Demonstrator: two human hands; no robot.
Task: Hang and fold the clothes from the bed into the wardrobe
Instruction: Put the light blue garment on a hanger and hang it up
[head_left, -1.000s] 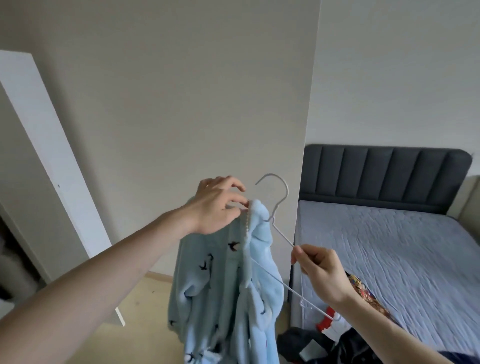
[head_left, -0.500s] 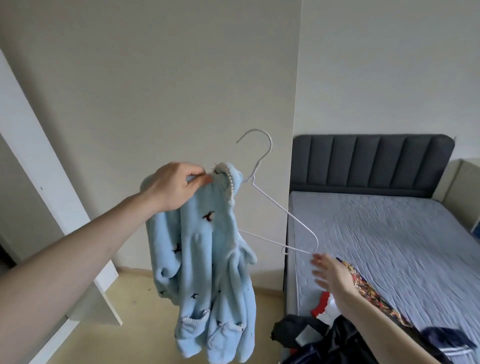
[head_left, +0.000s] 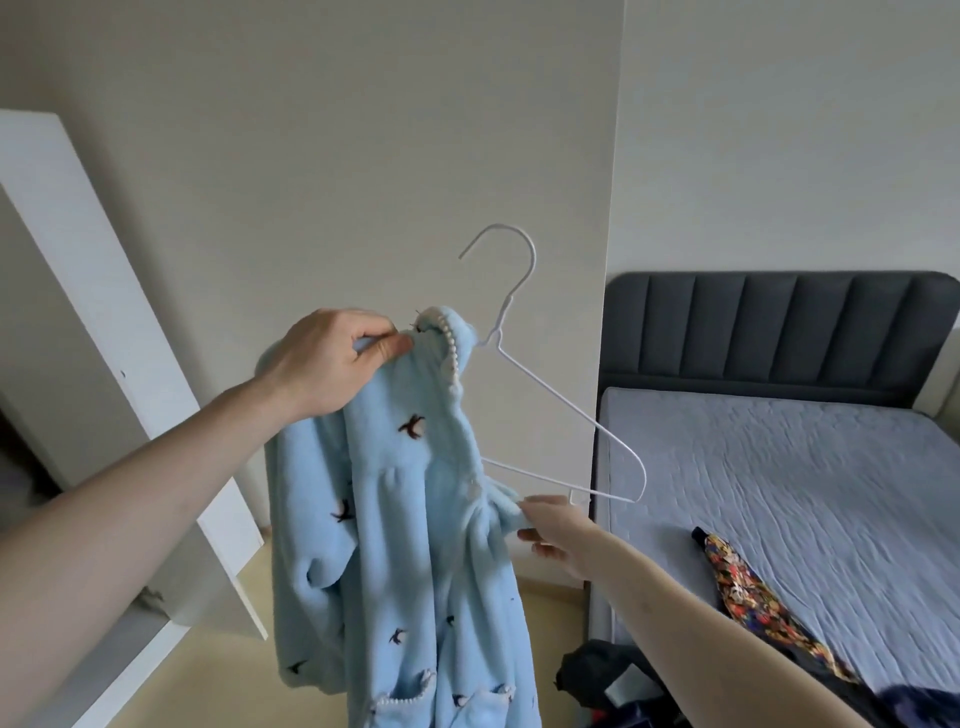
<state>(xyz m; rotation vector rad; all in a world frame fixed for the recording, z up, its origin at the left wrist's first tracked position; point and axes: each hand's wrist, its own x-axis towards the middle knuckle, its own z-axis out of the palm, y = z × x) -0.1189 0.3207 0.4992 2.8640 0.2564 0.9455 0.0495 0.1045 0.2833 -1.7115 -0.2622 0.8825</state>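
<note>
— What does the person wear on the arms?

— Nothing that shows. Both forearms come into view bare, with no sleeve edge visible on either.

— Anything on the left hand (head_left: 332, 358)?

— No ring, watch or band can be seen on it or its wrist.

— And the right hand (head_left: 556, 530)?

— Bare as well; its fingernails look short and unpainted.

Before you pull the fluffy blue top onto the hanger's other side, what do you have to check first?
1. Left hand grips the blue top at the collar: ok.
2. Right hand pinches the top's loose edge: ok.
3. One arm of the hanger is inside the top: ok.
4. The other hanger arm is covered: not ok, bare.
5. Hook is free and pointing up: ok.
6. Wardrobe rail has room: cannot tell.
</note>
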